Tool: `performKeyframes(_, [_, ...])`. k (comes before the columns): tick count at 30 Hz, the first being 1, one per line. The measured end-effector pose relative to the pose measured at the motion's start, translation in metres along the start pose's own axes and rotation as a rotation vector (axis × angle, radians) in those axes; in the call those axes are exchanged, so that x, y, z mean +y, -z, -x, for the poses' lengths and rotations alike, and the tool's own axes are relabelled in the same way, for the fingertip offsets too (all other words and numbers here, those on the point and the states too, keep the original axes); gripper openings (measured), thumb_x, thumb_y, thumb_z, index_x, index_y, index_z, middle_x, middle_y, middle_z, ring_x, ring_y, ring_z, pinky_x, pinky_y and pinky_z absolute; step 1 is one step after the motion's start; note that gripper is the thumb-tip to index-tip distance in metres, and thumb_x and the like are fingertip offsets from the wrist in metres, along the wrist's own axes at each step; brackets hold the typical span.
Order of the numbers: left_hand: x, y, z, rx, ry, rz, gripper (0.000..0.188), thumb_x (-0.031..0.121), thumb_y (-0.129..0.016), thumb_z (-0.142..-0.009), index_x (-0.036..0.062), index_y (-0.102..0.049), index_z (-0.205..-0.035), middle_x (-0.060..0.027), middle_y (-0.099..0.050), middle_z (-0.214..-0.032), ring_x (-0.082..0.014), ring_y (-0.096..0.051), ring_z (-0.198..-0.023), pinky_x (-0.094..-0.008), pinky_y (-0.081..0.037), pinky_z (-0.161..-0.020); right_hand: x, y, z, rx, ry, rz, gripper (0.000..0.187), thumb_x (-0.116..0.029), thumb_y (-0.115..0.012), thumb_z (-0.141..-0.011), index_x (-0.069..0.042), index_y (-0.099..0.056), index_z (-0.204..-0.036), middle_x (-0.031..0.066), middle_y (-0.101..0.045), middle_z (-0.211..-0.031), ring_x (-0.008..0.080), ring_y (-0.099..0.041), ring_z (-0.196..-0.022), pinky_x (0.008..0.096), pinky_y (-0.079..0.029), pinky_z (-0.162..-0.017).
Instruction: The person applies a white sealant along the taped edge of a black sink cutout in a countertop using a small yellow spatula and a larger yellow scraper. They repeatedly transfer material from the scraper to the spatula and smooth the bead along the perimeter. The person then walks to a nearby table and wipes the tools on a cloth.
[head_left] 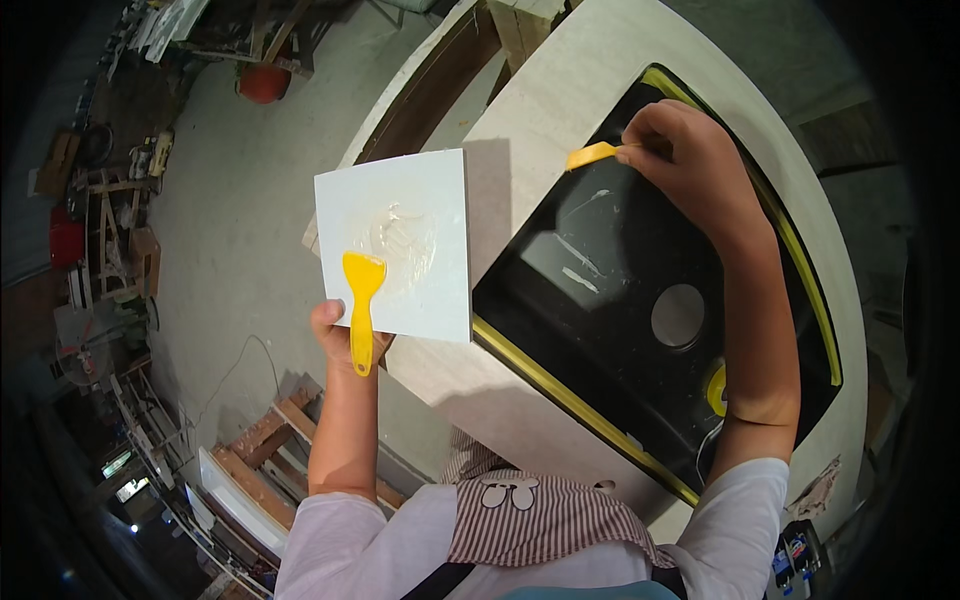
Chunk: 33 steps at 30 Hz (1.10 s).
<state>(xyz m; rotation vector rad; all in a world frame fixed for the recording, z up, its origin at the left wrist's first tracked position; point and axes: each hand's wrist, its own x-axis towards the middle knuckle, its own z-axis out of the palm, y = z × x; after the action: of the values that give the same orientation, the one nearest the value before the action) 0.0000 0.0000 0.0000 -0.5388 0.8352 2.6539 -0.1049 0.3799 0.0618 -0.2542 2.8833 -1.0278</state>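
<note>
- From where I stand, the small yellow spreader (pixel 592 156) is at the far left edge of the black basin (pixel 610 350), close to where its rim meets the pale slab (pixel 560 90); whether the blade actually touches there, I can't tell.
- Its long axis runs nearly crosswise, the blade end pointing left and dipping slightly toward the person, away from the fingers.
- The right hand (pixel 690 160) is the nearer one to that edge, reaching across the basin with the forearm over its right side.
- That hand is closed in a pinch, thumb and forefinger gripping the spreader's end, the other fingers curled in.
- The left hand (pixel 343 335) is well off to the left, grasping the white board (pixel 430 310) by its lower edge, thumb at the corner (the fingers go underneath, so I can't see how they're spread).
- On the board sits a smear of glossy pale paste (pixel 405 235), with a larger yellow scraper (pixel 362 305) lying beside it, handle overhanging toward the wrist.
- Yellow strips (pixel 575 400) line the basin's edges, a few whitish streaks (pixel 580 280) mark its surface, and a round hole (pixel 678 315) opens near its middle.
</note>
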Motion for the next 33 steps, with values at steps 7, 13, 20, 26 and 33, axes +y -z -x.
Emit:
performKeyframes(7, [0.003, -0.001, -0.001, -0.048, 0.037, 0.049, 0.083, 0.026, -0.066, -0.065, 0.0023, -0.036, -0.139, -0.0180, -0.051, -0.132, -0.0347, -0.057, -0.116, -0.0466, -0.051, -0.097, -0.008, -0.025, 0.014, -0.053, 0.107, -0.075, 0.015, -0.010, -0.076, -0.074, -0.004, -0.063, -0.080, 0.0095, -0.062, -0.081, 0.0271, -0.061, -0.077, 0.0342, -0.049, -0.070])
performKeyframes(13, [0.000, 0.001, 0.000, -0.049, 0.037, 0.052, 0.083, 0.026, -0.065, -0.066, 0.0014, -0.035, -0.139, -0.0193, -0.050, -0.132, -0.0357, -0.057, -0.116, -0.0470, -0.051, -0.096, -0.011, -0.036, 0.015, -0.078, 0.134, -0.066, 0.014, -0.010, -0.075, -0.074, -0.004, -0.065, -0.081, 0.0092, -0.063, -0.081, 0.0275, -0.061, -0.079, 0.0355, -0.049, -0.071])
performKeyframes(20, [0.001, 0.004, 0.000, -0.061, 0.033, 0.043, 0.084, 0.027, -0.065, -0.065, 0.0002, -0.034, -0.139, -0.0206, -0.050, -0.132, -0.0358, -0.057, -0.117, -0.0474, -0.052, -0.096, -0.012, -0.033, 0.012, -0.030, 0.071, 0.001, 0.014, -0.011, -0.075, -0.074, -0.005, -0.065, -0.082, 0.0085, -0.063, -0.082, 0.0269, -0.061, -0.081, 0.0355, -0.049, -0.072])
performKeyframes(26, [-0.001, -0.004, -0.001, -0.062, 0.026, 0.026, 0.085, 0.027, -0.065, -0.065, 0.0001, -0.034, -0.140, -0.0210, -0.050, -0.132, -0.0365, -0.056, -0.117, -0.0482, -0.051, -0.097, -0.014, -0.036, 0.018, -0.033, 0.155, -0.010, 0.015, -0.011, -0.076, -0.073, -0.005, -0.065, -0.082, 0.0077, -0.063, -0.081, 0.0265, -0.062, -0.081, 0.0355, -0.049, -0.072])
performKeyframes(33, [-0.002, -0.004, 0.000, -0.040, 0.021, 0.016, 0.084, 0.026, -0.066, -0.065, 0.0000, -0.035, -0.139, -0.0202, -0.051, -0.131, -0.0354, -0.057, -0.116, -0.0469, -0.050, -0.097, -0.018, -0.031, 0.018, 0.007, 0.103, 0.122, 0.014, -0.011, -0.074, -0.076, -0.005, -0.064, -0.083, 0.0079, -0.062, -0.082, 0.0263, -0.060, -0.079, 0.0352, -0.049, -0.072])
